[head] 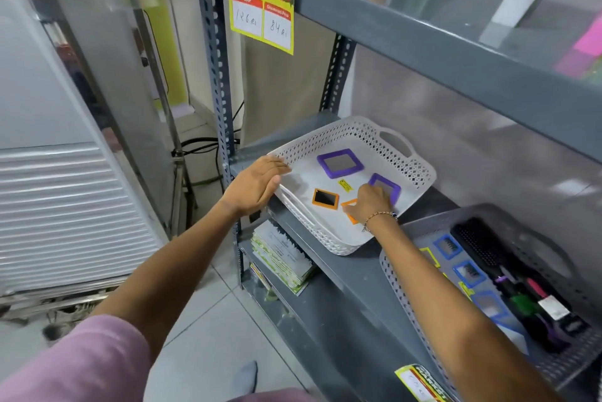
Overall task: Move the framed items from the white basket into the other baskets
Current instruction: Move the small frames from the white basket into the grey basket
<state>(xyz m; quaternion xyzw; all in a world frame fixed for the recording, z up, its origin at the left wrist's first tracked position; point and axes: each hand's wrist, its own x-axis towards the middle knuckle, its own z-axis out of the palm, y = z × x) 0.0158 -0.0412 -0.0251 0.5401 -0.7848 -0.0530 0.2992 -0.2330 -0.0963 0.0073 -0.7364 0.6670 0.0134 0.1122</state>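
A white perforated basket sits on the grey shelf. Inside lie a large purple-framed mirror, a smaller purple-framed one, an orange-framed one and a second orange frame partly under my right hand. My left hand rests flat on the basket's left rim, holding nothing. My right hand reaches into the basket, fingertips on the small purple frame's near edge. A grey basket to the right holds several blue-framed and yellow-framed mirrors.
The grey basket also holds black hairbrushes and combs. A yellow sticker lies in the white basket. An upper shelf overhangs closely, with a price tag on its post. Stacked packets sit on the lower shelf.
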